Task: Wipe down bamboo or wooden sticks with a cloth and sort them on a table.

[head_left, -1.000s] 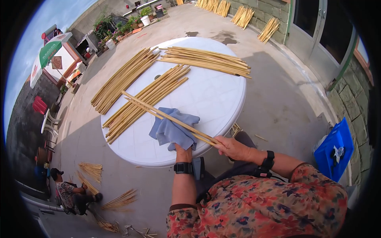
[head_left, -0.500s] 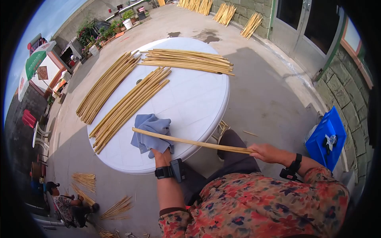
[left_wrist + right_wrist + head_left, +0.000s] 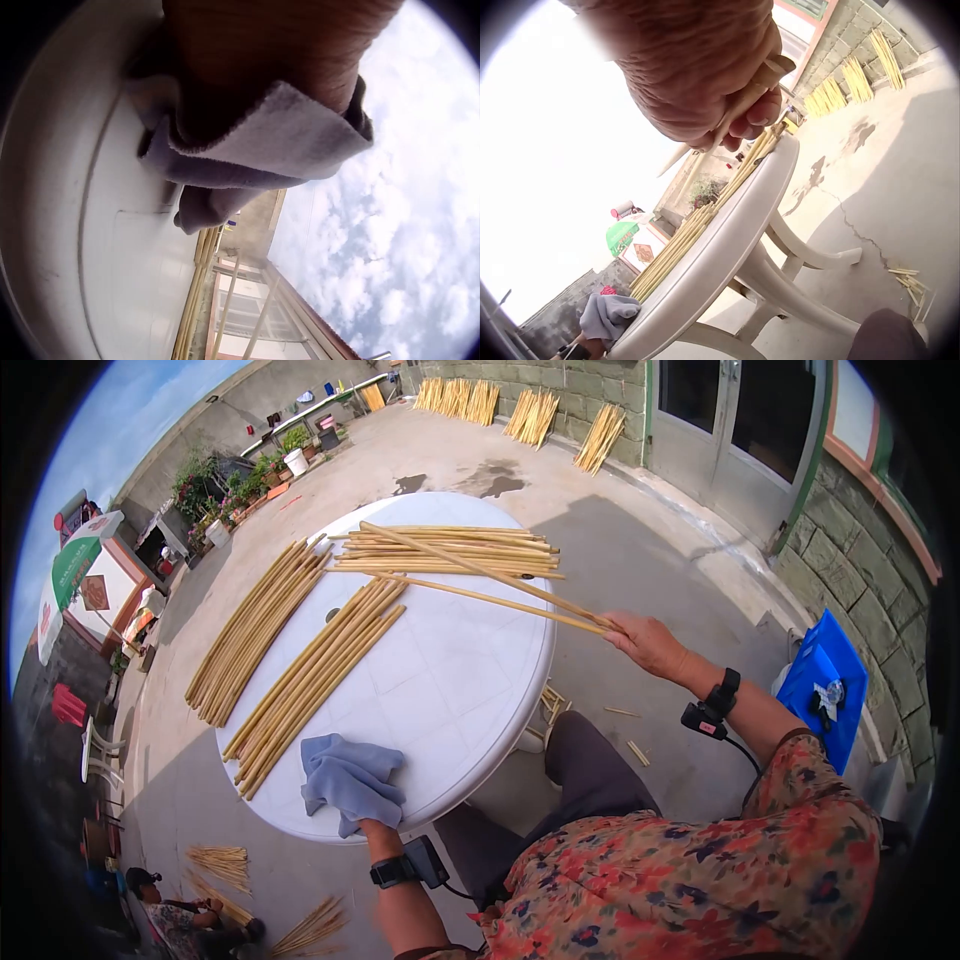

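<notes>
My right hand (image 3: pixel 642 640) grips the near ends of two long bamboo sticks (image 3: pixel 520 588) beyond the right rim of the round white table (image 3: pixel 470 670). Their far ends reach over the far pile of sticks (image 3: pixel 450 548). The right wrist view shows the fingers of that hand (image 3: pixel 697 67) curled round the stick ends (image 3: pixel 774 69). My left hand (image 3: pixel 372 828) holds a blue cloth (image 3: pixel 350 778) at the table's near edge, mostly hidden under it. In the left wrist view, my left hand (image 3: pixel 262 60) clutches the cloth (image 3: pixel 262 150) against the table top (image 3: pixel 82 225).
Two more stick piles lie on the table, one at the left (image 3: pixel 255 625) and one in the middle (image 3: pixel 320 675). A blue crate (image 3: pixel 825 690) stands on the floor at the right. Stick bundles (image 3: pixel 540 410) lean on the far wall. A person (image 3: pixel 170 920) sits at lower left.
My right hand has swung the sticks from across the cloth to the far right, over the far pile. The cloth and my left hand now sit nearer the table's near edge.
</notes>
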The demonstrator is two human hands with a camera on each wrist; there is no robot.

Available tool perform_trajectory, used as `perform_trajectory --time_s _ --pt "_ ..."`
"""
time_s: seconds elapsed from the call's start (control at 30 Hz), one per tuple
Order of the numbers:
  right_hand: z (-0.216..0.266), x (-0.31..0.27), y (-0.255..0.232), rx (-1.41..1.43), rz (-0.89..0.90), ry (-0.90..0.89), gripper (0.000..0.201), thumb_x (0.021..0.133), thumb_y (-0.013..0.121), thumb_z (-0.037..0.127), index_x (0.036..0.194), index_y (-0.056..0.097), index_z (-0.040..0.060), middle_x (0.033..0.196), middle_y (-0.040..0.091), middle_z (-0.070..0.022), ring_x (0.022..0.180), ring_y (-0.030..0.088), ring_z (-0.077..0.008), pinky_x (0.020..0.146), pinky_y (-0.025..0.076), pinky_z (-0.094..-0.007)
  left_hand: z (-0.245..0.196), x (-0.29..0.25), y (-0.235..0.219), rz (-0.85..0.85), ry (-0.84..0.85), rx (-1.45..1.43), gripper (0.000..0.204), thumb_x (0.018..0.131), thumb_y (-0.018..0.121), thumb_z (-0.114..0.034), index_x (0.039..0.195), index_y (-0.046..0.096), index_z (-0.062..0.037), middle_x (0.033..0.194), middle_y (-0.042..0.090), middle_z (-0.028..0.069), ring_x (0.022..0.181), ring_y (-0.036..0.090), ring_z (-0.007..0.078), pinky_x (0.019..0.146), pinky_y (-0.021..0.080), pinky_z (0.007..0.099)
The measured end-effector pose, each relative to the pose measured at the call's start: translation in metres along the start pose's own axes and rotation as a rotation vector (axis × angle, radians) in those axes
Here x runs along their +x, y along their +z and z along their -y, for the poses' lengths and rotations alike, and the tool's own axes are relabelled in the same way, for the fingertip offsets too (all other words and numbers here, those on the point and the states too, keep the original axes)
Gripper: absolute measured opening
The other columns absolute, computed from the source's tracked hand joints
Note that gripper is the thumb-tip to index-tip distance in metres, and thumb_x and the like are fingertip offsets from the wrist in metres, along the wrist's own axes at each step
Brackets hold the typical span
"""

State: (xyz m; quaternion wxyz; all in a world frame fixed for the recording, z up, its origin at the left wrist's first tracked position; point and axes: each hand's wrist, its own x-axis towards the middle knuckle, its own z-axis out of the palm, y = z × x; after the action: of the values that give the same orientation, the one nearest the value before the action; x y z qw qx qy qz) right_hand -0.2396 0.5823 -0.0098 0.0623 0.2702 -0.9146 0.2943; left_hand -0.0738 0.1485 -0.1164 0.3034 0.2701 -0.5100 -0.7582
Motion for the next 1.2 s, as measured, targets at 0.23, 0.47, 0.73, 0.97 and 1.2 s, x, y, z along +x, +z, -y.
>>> perform_trajectory --time_s 0.23,0.47,0.73,0.97,1.2 --pt "0.018 0.135 0.021 -0.119 -0.072 -0.142 0.022 0.087 0.048 0.025 0.096 0.052 0.0054 0.088 0.058 -0.0161 0.084 0.055 -0.0354 0.072 0.044 -0.0432 0.042 0.014 -0.016 0.088 0.204 0.467 0.059 0.084 0.052 -0.041 0.13 0.031 -0.0111 0.127 0.04 0.0084 0.118 0.038 0.0231 0.1 0.029 0.0368" --pt "0.018 0.204 0.056 -0.198 -0.018 -0.187 0.021 0.085 0.049 0.024 0.089 0.053 0.0035 0.091 0.058 -0.0177 0.089 0.054 -0.0349 0.076 0.042 -0.0432 0.069 0.023 -0.039 0.131 0.378 0.876 0.063 0.082 0.055 -0.042 0.131 0.03 -0.0109 0.128 0.039 0.0092 0.118 0.037 0.0234 0.101 0.028 0.0369" --pt "0.013 0.234 0.066 -0.245 0.012 -0.247 0.023 0.085 0.049 0.024 0.09 0.052 0.001 0.096 0.055 -0.0195 0.092 0.052 -0.0371 0.079 0.041 -0.043 0.08 0.024 -0.051 0.167 0.473 1.078 0.067 0.08 0.058 -0.043 0.131 0.03 -0.0105 0.129 0.038 0.0101 0.119 0.036 0.0237 0.102 0.026 0.0371" --pt "0.014 0.222 0.078 -0.363 0.059 -0.168 0.02 0.081 0.053 0.015 0.096 0.052 0.0013 0.099 0.051 -0.0184 0.091 0.053 -0.0353 0.078 0.042 -0.0443 0.086 0.022 -0.061 0.197 0.533 1.184 0.07 0.078 0.061 -0.043 0.132 0.03 -0.0103 0.13 0.037 0.0109 0.12 0.036 0.024 0.103 0.025 0.0372" --pt "0.02 0.226 0.074 -0.598 0.012 -0.22 0.023 0.077 0.056 0.012 0.098 0.053 0.0065 0.097 0.053 -0.0146 0.097 0.052 -0.0302 0.082 0.041 -0.0418 0.087 0.022 -0.076 0.223 0.586 1.243 0.074 0.076 0.064 -0.044 0.132 0.03 -0.01 0.131 0.036 0.0117 0.121 0.035 0.0243 0.104 0.024 0.0373"
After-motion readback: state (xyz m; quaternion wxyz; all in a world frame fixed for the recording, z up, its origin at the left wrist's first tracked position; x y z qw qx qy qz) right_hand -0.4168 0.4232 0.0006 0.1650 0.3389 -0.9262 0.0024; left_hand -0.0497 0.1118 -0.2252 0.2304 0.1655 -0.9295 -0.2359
